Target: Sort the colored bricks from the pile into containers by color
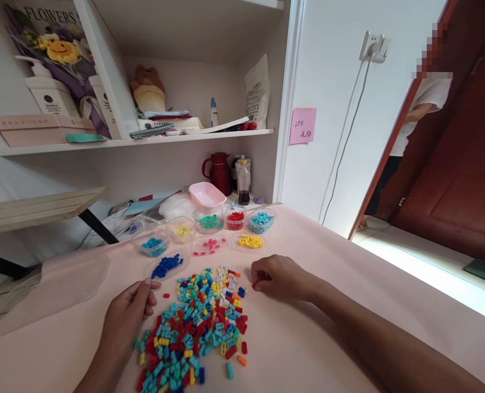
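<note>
A heap of small building bricks (197,322) in many colours is spread over the pink tabletop in front of me. To the right of its far end, my right hand (283,278) is closed in a pinch, and a bit of a red building brick (254,286) shows at its fingertips. On the left side, my left hand (130,305) rests with curled fingers and the thumb against the index finger; whether anything is between them is hidden. One loose red brick (166,295) lies just right of those fingers. Behind them is a clear lid with dark blue bricks (167,266).
Small clear tubs of sorted bricks stand behind, including red (235,218), green (211,221) and light blue (261,219). Lids carry yellow (251,241) and pink bricks (210,246). A pink basin (207,195), bottle (244,183) and red jug (219,173) sit farther back. A person (406,125) stands in the doorway.
</note>
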`<act>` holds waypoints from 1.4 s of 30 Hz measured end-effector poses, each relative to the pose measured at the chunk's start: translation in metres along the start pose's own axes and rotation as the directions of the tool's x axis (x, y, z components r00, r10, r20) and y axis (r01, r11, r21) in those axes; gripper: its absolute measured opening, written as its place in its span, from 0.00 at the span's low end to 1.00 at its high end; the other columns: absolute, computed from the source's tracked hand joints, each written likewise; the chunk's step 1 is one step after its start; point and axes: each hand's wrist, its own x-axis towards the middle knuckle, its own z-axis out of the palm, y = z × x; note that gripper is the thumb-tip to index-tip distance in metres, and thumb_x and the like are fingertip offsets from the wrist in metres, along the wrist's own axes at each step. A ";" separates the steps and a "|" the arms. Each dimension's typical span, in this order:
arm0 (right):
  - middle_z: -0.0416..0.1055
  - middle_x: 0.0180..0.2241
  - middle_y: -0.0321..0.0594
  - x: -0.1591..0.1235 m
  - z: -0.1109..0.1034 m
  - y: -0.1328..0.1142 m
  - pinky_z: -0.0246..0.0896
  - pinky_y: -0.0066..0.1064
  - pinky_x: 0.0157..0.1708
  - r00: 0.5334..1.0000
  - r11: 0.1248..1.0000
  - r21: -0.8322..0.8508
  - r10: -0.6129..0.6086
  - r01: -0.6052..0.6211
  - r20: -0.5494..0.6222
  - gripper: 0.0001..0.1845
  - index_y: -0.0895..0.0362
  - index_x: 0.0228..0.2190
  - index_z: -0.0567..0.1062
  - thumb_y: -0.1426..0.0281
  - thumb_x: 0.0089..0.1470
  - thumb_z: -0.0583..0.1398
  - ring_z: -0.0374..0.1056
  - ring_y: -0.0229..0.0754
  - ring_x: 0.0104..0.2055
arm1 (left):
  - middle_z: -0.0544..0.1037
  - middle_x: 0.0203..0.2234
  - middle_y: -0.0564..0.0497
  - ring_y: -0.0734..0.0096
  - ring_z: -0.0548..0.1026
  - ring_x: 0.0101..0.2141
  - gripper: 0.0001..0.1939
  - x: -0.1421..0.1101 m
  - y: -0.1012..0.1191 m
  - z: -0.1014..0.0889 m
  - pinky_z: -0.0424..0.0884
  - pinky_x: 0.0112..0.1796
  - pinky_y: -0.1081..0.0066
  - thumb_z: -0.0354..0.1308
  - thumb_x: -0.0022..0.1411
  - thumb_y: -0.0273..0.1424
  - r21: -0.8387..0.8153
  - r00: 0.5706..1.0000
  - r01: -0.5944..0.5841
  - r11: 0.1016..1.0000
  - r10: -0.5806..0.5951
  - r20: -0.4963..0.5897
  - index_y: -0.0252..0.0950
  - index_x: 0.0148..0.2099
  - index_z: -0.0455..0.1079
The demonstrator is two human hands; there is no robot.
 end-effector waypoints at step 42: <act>0.76 0.30 0.37 0.020 0.012 0.014 0.60 0.26 0.29 0.995 0.980 0.190 0.067 -0.052 -0.069 0.07 0.55 0.29 0.79 0.72 0.43 0.62 0.68 0.39 0.31 | 0.69 0.15 0.55 0.72 0.65 0.17 0.31 0.004 -0.005 0.001 0.60 0.20 0.73 0.58 0.41 0.59 -0.062 1.000 -0.019 0.998 0.019 -0.006 0.34 0.31 0.74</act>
